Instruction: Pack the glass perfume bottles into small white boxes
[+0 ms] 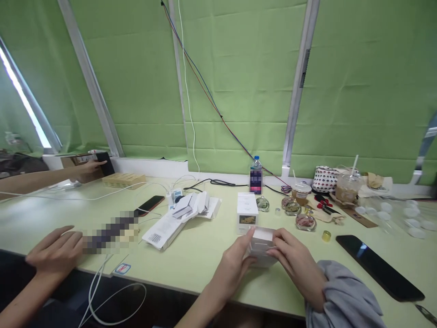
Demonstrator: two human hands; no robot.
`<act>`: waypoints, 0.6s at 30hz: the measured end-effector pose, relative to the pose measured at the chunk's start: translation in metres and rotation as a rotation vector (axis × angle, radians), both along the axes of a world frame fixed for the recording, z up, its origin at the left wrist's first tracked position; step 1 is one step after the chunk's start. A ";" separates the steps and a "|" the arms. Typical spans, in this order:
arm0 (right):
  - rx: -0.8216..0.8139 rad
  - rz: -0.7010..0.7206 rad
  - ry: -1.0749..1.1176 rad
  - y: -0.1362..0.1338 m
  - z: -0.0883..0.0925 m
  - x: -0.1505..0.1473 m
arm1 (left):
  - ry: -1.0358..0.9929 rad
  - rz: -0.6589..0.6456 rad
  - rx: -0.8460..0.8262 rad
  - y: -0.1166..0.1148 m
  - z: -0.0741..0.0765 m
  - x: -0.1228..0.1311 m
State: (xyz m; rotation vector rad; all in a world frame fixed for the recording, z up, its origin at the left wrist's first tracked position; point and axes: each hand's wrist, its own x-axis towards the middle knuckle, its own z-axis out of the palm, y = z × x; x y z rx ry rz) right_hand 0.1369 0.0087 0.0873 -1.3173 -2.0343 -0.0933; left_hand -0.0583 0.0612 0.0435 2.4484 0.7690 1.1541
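- At nine o'clock from the held white carton, a co-worker's near hand lay over the bench; a pixelated patch hid what was beside its fingers, so whether it gripped anything could not be told.
- At ten o'clock, another hand reached to a dark box; its arm was cut off by the left edge.
- Just short of ten, a dark phone lay partly behind that patch, and a pile of white packaging overlapped itself, hiding its lower pieces.
- The wearer's left hand gripped the held carton's left side, thumb near the top; the wrist ran out of frame.
- Between eleven and twelve, a printed white box stood on the bench, its small lettering unreadable; at twelve, a bottle had its label pixelated.
- The right hand closed on the carton's right side; fingers covered parts of it, and whether its base touched the bench was unclear.
- At two o'clock, a squat glass bottle held pinkish contents, hard to make out.
- Around three, a large black phone lay flat.
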 end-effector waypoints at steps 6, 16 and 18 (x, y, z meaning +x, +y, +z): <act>0.156 0.029 0.065 0.008 -0.013 -0.003 | 0.043 0.047 -0.081 0.006 0.004 -0.006; 0.490 -0.034 -0.142 0.043 -0.053 0.008 | -0.031 -0.013 0.023 0.031 -0.019 -0.011; 0.601 -0.084 -0.106 0.049 -0.062 0.014 | -0.105 0.068 -0.020 0.031 -0.026 -0.007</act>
